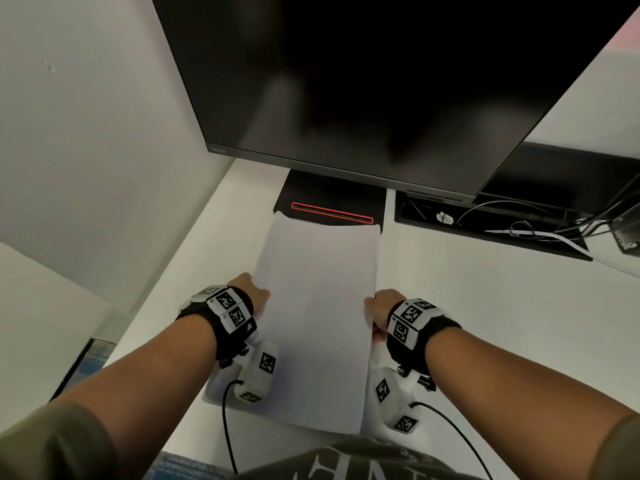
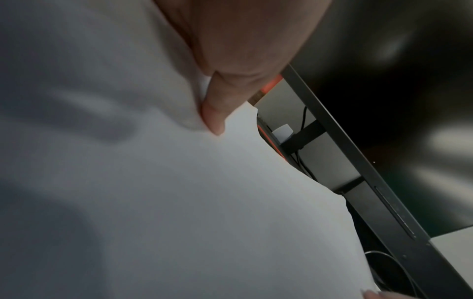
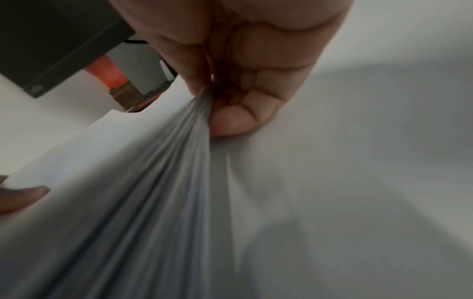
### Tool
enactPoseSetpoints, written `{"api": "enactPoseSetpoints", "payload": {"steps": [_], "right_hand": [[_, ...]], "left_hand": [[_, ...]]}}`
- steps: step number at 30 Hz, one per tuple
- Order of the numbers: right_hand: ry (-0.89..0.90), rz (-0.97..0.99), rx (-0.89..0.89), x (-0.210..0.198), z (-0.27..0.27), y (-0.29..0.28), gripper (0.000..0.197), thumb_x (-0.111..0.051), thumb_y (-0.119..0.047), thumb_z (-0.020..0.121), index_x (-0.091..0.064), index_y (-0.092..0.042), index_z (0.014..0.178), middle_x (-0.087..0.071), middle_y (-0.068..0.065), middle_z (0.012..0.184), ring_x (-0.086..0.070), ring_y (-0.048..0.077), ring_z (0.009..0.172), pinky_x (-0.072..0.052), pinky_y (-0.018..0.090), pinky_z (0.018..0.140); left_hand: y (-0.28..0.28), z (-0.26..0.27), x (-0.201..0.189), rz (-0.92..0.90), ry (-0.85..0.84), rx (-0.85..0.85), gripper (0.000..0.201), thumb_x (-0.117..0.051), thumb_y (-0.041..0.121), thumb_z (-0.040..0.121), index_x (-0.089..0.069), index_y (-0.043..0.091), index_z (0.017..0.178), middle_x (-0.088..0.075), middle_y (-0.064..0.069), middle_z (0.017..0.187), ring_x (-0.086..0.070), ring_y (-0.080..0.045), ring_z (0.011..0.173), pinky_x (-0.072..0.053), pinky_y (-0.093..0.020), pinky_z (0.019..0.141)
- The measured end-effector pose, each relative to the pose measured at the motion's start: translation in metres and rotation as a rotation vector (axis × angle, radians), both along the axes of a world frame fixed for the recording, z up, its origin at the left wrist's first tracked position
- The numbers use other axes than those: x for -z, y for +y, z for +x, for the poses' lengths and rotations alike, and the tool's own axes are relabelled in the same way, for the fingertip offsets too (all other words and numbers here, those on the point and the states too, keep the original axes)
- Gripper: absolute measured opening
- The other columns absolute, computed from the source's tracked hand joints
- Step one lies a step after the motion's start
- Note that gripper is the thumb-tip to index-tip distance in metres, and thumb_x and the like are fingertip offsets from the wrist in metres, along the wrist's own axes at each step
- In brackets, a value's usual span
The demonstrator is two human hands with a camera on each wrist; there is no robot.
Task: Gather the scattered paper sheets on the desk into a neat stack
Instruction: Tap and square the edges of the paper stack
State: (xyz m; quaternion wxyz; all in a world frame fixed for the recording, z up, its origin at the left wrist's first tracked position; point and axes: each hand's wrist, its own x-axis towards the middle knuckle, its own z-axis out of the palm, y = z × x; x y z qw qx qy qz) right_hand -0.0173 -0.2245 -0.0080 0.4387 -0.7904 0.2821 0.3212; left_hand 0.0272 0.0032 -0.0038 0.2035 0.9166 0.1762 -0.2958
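Desk (image 1: 467, 306): stack (image 1: 318, 306) between hands (image 1: 313, 303)

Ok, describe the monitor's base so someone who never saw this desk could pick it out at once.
Start at the big dark monitor at the back of the white desk. Directly under its lower edge sits the flat black monitor base, with the far edge of the paper stack overlapping it. Its thin red-outlined slot sets it apart.
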Motion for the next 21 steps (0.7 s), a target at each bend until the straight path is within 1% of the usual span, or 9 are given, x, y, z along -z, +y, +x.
{"api": "enactPoseSetpoints", "payload": {"steps": [2,4,6,10,13,15,18,20,21], "right_hand": [[0.012,0.025,0.052,0.002,0.001,-0.002,0.025,-0.049,-0.019,0.093,-0.046,-0.018,0.068,-0.053,0.002,0.075,-0.060,0.022,0.074,-0.058,0.033,0.070],[0.018,0.051,0.087,0.001,0.002,-0.003,0.022,-0.054,-0.018,0.090,-0.048,-0.018,0.069,-0.056,0.004,0.078,-0.061,0.025,0.081,-0.058,0.037,0.080],[0.010,0.038,0.102,-0.001,0.002,-0.002,0.020,-0.058,-0.018,0.088,-0.050,-0.017,0.069,-0.059,0.006,0.081,-0.062,0.026,0.083,-0.058,0.038,0.082],[-0.009,-0.008,0.118,0.002,0.002,-0.003,0.019,-0.065,-0.025,0.082,-0.052,-0.018,0.070,-0.063,0.010,0.092,-0.065,0.026,0.083,-0.059,0.035,0.079],[0.012,-0.016,0.141,0.004,0.000,-0.002,0.025,-0.068,-0.027,0.080,-0.054,-0.013,0.065,-0.064,0.011,0.077,-0.063,0.027,0.074,-0.057,0.037,0.080],[0.030,0.018,0.200,0.000,-0.003,0.001,0.029,-0.067,-0.021,0.083,-0.053,-0.006,0.062,-0.060,0.012,0.064,-0.059,0.028,0.064,-0.054,0.037,0.071],[0.051,0.099,0.295,-0.003,-0.011,-0.002,0.029,-0.060,-0.014,0.088,-0.052,-0.004,0.062,-0.053,0.009,0.055,-0.051,0.019,0.046,-0.045,0.025,0.047],[0.078,0.153,0.317,-0.002,-0.019,-0.002,0.031,-0.054,-0.013,0.091,-0.051,-0.007,0.061,-0.052,0.006,0.051,-0.051,0.015,0.043,-0.042,0.021,0.041],[0.091,0.166,0.315,-0.002,-0.023,-0.002,0.029,-0.053,-0.013,0.091,-0.052,-0.007,0.063,-0.054,0.006,0.056,-0.053,0.015,0.048,-0.045,0.021,0.045]], "left_hand": [[-0.002,0.000,0.000,0.002,-0.007,-0.027,0.048,-0.050,0.024,0.093,-0.040,-0.001,0.133,-0.050,-0.018,0.135,-0.049,-0.034,0.122,-0.041,-0.034,0.094],[-0.004,0.000,0.000,-0.005,-0.027,-0.069,0.047,-0.052,0.020,0.093,-0.040,-0.003,0.132,-0.052,-0.018,0.131,-0.051,-0.033,0.118,-0.040,-0.033,0.089],[-0.005,-0.001,-0.001,-0.021,-0.057,-0.111,0.048,-0.056,0.018,0.091,-0.040,-0.004,0.130,-0.055,-0.017,0.120,-0.054,-0.031,0.110,-0.041,-0.033,0.085],[0.003,0.003,0.000,-0.049,-0.048,-0.197,0.067,-0.068,0.029,0.078,-0.033,0.003,0.128,-0.056,-0.018,0.122,-0.056,-0.035,0.109,-0.047,-0.041,0.098],[0.010,0.005,-0.010,-0.018,-0.010,-0.179,0.071,-0.068,0.036,0.077,-0.035,0.007,0.133,-0.054,-0.015,0.127,-0.054,-0.036,0.113,-0.046,-0.037,0.098],[0.011,0.002,-0.023,0.012,-0.006,-0.115,0.054,-0.060,0.029,0.085,-0.045,0.005,0.131,-0.054,-0.014,0.131,-0.053,-0.034,0.119,-0.043,-0.032,0.094],[0.016,-0.003,-0.031,0.063,0.043,-0.003,0.043,-0.051,0.025,0.093,-0.050,0.001,0.129,-0.051,-0.012,0.137,-0.049,-0.028,0.127,-0.040,-0.031,0.104],[0.021,-0.007,-0.033,0.095,0.078,0.036,0.043,-0.049,0.021,0.094,-0.046,-0.001,0.132,-0.048,-0.014,0.140,-0.046,-0.027,0.130,-0.038,-0.032,0.109],[0.022,-0.007,-0.032,0.106,0.082,0.025,0.041,-0.046,0.016,0.095,-0.046,-0.004,0.131,-0.049,-0.016,0.139,-0.048,-0.028,0.129,-0.038,-0.033,0.109]]}}
